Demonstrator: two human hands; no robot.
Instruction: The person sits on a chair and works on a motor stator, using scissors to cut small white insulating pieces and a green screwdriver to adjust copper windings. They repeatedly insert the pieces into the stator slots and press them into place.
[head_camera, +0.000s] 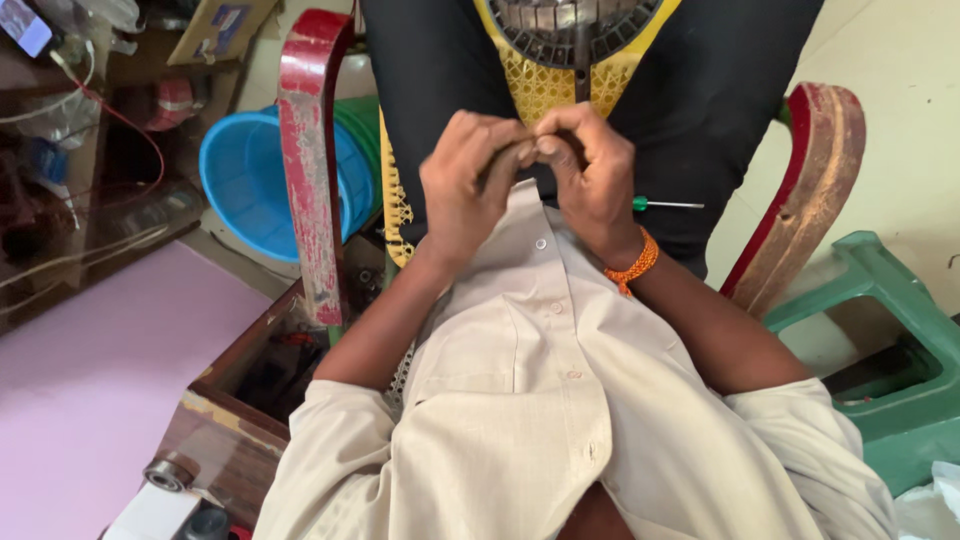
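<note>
Two hands, left hand (468, 180) and right hand (590, 170), meet at upper centre, fingertips pinched together on something too small to tell; a green screwdriver (665, 204) rests on the lap nearby

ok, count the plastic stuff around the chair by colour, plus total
Blue: 1, tub
Green: 3, stool, screwdriver handle, bucket behind the tub
Red: 1, chair
Yellow: 1, fan housing on the lap
Total: 6
The left hand and right hand meet over the lap; what they pinch is hidden.
</note>
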